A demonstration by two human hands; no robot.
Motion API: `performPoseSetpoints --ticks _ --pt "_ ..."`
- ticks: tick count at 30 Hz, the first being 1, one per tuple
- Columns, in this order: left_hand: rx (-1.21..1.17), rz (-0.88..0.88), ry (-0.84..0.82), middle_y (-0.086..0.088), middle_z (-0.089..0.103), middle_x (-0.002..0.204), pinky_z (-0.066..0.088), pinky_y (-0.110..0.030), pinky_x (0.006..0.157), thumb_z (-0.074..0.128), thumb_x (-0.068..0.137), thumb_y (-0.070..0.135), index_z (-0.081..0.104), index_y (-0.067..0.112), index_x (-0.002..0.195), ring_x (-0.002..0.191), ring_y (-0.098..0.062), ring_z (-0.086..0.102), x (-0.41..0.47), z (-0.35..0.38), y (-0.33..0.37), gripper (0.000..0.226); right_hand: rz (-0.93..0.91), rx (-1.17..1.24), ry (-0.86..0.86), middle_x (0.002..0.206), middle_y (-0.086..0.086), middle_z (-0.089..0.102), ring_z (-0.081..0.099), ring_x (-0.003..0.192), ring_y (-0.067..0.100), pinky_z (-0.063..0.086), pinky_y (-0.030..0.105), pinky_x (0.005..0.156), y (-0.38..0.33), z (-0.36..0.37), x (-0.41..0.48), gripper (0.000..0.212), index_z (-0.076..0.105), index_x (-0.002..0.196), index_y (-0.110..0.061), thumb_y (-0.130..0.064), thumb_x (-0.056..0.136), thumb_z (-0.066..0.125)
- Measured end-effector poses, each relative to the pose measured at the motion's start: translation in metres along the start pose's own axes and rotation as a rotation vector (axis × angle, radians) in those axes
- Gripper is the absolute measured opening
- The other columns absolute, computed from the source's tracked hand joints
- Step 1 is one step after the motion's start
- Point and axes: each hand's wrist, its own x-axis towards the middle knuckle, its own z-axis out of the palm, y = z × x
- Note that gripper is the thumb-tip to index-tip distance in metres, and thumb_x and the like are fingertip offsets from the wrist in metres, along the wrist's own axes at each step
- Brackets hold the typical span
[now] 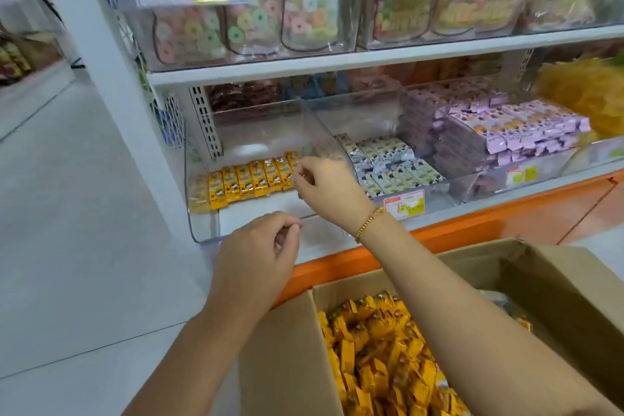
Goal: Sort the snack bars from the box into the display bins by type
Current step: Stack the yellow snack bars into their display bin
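Observation:
A row of yellow snack bars stands side by side in the left clear display bin. My right hand is inside that bin at the right end of the row, its fingers loosely curled by the last bar with nothing visible between them. At the bin's front rim hovers my left hand, fingers loosely curled and empty. Below, the open cardboard box holds several loose yellow bars; my right forearm crosses over it.
A clear divider separates the left bin from a bin of grey-and-white bars. Purple bars fill the bin further right. A shelf of candy bags hangs above. An orange base edge runs below the bins.

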Motion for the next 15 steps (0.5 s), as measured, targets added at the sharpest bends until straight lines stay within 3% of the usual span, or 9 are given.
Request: performPoseSetpoints --ticks 4,6,9,11,12,13,15 --pt "0.105 -0.038 -0.313 0.006 0.069 0.08 0.05 -0.032 0.069 0.049 0.09 0.035 0.067 0.024 0.091 0.079 -0.013 0.064 -0.026 0.045 0.012 0.021 -0.022 0.077 -0.11 0.062 0.004 0.058 0.05 0.059 0.013 0.034 0.022 0.056 0.021 -0.036 -0.085 0.023 0.056 0.073 -0.007 -0.022 0.092 0.057" --pt "0.301 -0.01 -0.547 0.001 0.069 0.091 0.049 -0.032 0.072 0.049 0.093 0.032 0.066 0.021 0.096 0.089 -0.018 0.064 -0.044 0.071 0.01 0.02 0.073 0.008 -0.189 0.067 0.006 0.061 0.053 0.063 0.016 0.035 0.025 0.057 0.058 -0.027 -0.117 0.024 0.059 0.075 -0.006 -0.023 0.092 0.057" --pt "0.415 -0.062 -0.771 0.003 0.065 0.102 0.042 -0.026 0.061 0.047 0.094 0.031 0.064 0.023 0.105 0.099 -0.017 0.061 -0.077 0.102 -0.004 0.022 0.29 -0.149 -0.34 0.083 0.011 0.068 0.062 0.08 0.027 0.039 0.032 0.067 0.131 0.008 -0.163 0.019 0.062 0.081 -0.009 -0.022 0.092 0.055" --pt "0.341 -0.162 -0.899 0.0 0.064 0.108 0.048 -0.027 0.07 0.049 0.094 0.03 0.06 0.02 0.112 0.103 -0.018 0.061 -0.095 0.117 -0.018 0.024 0.452 -0.151 -0.462 0.103 0.012 0.068 0.063 0.098 0.028 0.043 0.03 0.077 0.173 0.025 -0.192 0.017 0.065 0.103 -0.01 -0.02 0.09 0.059" --pt "0.287 -0.224 -0.96 -0.004 0.063 0.112 0.05 -0.03 0.079 0.051 0.094 0.03 0.056 0.018 0.119 0.104 -0.02 0.061 -0.101 0.122 -0.024 0.028 0.52 -0.153 -0.542 0.114 0.011 0.066 0.061 0.106 0.027 0.044 0.029 0.083 0.192 0.033 -0.205 0.03 0.061 0.118 -0.012 -0.02 0.089 0.061" --pt "0.266 -0.279 -1.001 -0.007 0.061 0.118 0.05 -0.03 0.083 0.051 0.095 0.029 0.048 0.016 0.129 0.104 -0.021 0.061 -0.105 0.126 -0.024 0.037 0.563 -0.153 -0.618 0.123 0.01 0.062 0.058 0.112 0.027 0.044 0.029 0.088 0.207 0.04 -0.217 0.042 0.054 0.13 -0.014 -0.021 0.089 0.062" --pt "0.314 -0.337 -1.05 -0.013 0.051 0.134 0.048 -0.028 0.078 0.048 0.096 0.026 0.019 0.007 0.148 0.101 -0.021 0.062 -0.108 0.133 -0.023 0.062 0.599 -0.13 -0.693 0.133 0.009 0.056 0.053 0.121 0.026 0.043 0.031 0.096 0.228 0.053 -0.236 0.06 0.041 0.142 -0.016 -0.023 0.087 0.065"
